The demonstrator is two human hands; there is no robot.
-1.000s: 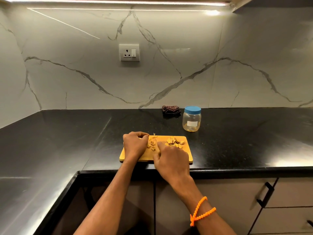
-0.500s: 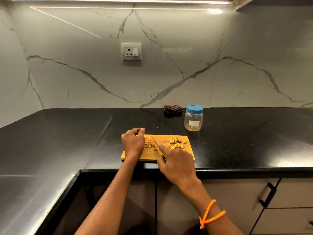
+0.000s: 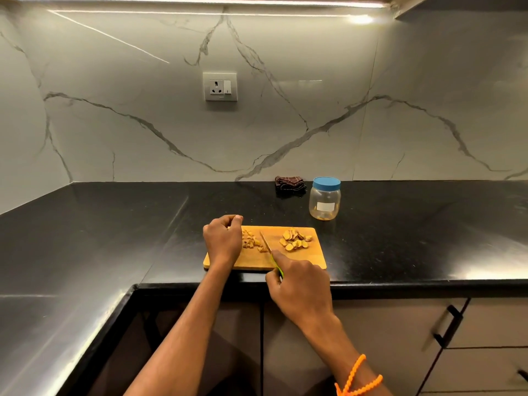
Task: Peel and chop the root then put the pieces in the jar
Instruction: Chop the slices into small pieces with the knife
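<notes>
On the wooden board [image 3: 300, 260], pale yellow root slices [image 3: 294, 240] lie heaped beside chopped bits [image 3: 252, 242]; right hand [image 3: 300, 284] grips the knife [image 3: 265, 242]; left hand [image 3: 223, 238] curled, contents hidden.

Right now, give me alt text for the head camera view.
A right hand holds a knife on a wooden cutting board between chopped pieces and slices; the left hand rests beside them. A lidded jar stands behind.

L hand [image 3: 222, 238] curled, R hand [image 3: 300, 284] gripping handle.
</notes>
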